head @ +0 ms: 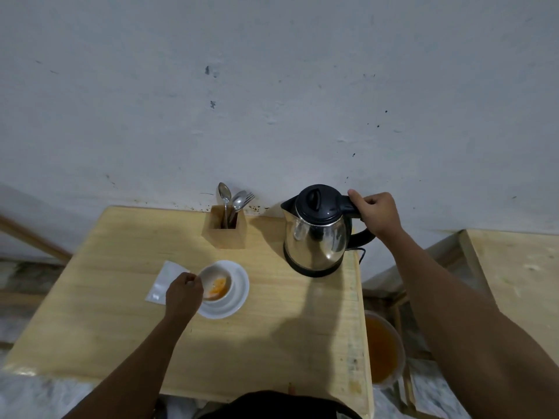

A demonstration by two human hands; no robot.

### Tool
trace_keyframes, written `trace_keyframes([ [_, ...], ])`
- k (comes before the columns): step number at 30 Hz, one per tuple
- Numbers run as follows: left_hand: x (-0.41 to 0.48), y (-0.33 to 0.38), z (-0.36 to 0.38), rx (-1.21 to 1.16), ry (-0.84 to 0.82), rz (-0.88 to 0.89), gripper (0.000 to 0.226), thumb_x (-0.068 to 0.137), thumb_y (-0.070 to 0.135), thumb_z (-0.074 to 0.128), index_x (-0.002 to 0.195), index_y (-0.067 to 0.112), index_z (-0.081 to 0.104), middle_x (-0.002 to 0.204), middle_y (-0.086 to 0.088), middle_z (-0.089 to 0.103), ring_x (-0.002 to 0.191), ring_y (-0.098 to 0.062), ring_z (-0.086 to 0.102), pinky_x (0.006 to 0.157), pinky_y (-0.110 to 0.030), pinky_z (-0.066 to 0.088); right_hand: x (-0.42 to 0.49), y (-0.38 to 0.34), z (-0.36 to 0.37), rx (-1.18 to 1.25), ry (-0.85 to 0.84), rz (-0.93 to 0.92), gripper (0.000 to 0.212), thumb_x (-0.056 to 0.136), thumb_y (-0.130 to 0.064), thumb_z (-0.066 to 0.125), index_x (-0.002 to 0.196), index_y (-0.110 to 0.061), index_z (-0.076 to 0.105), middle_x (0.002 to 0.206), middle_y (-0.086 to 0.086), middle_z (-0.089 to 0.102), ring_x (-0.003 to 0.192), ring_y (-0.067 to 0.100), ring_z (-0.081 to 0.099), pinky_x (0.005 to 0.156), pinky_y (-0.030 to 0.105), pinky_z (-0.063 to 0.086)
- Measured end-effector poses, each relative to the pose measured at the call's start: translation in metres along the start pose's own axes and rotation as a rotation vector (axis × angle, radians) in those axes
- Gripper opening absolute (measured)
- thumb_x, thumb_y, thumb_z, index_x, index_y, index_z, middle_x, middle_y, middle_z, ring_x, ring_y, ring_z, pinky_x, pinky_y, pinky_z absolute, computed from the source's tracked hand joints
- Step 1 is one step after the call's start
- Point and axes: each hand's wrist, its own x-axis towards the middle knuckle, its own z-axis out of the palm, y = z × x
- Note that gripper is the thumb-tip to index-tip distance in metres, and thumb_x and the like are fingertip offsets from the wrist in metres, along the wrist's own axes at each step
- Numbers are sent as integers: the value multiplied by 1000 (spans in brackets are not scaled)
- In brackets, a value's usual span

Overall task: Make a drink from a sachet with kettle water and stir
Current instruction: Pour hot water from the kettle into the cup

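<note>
1. Head view: our right hand is clenched around the black handle of the steel kettle, which stands on its base at the table's far right.
2. Our left hand pinches the rim of the white cup holding orange powder, on its saucer; an opened sachet lies just left.

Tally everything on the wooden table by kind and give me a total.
Kettle: 1
Cup: 1
Saucer: 1
Sachet: 1
Cutlery holder: 1
Spoons: 2
Fork: 1
Total: 8
</note>
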Motion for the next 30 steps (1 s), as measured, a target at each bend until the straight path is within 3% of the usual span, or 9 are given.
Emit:
trace_keyframes([
  [3, 0, -1, -1, -10, -24, -6, 23, 91, 11, 46, 76, 0, 59, 78, -15, 62, 78, -32, 56, 69, -34, 39, -3, 3, 2, 13, 37, -25, 67, 88, -44, 64, 46, -1, 32, 46, 7, 23, 45, 20, 25, 51, 32, 23],
  [7, 4, -5, -4, -10, -52, -9, 21, 91, 13, 48, 87, 1, 64, 86, -16, 67, 84, -33, 60, 72, -34, 42, -7, -6, 6, -1, 69, -52, 65, 89, -37, 66, 43, -10, 29, 37, -7, 16, 40, 15, 19, 49, 28, 19],
  [13, 5, -9, -11, -53, -105, -5, 19, 91, 17, 51, 89, 6, 67, 88, -12, 68, 86, -29, 61, 77, -35, 44, -16, -33, 4, 13, 105, -80, 66, 89, -36, 66, 41, -12, 28, 33, -5, 18, 36, 12, 18, 45, 24, 19],
  [18, 6, -12, -20, -82, -167, 18, 20, 92, 16, 52, 88, 3, 68, 86, -15, 68, 82, -27, 60, 76, -35, 43, -27, -77, 13, -106, 20, -140, 66, 84, -46, 66, 42, -11, 29, 41, 2, 20, 40, 18, 22, 50, 31, 22],
  [24, 12, -19, -26, -128, -238, 52, 20, 92, 17, 57, 103, 4, 68, 90, -10, 66, 87, -26, 61, 89, -42, 49, -51, -117, 37, -324, -68, -77, 69, 79, -61, 62, 42, -13, 28, 40, 0, 22, 39, 18, 25, 47, 29, 23],
  [30, 16, -24, -23, -201, -256, 44, 15, 92, 15, 56, 87, 4, 65, 84, -17, 65, 88, -37, 65, 85, -43, 52, -71, -148, 65, -551, -170, -43, 73, 69, -78, 58, 46, -14, 30, 39, -4, 25, 40, 19, 35, 48, 27, 31],
])
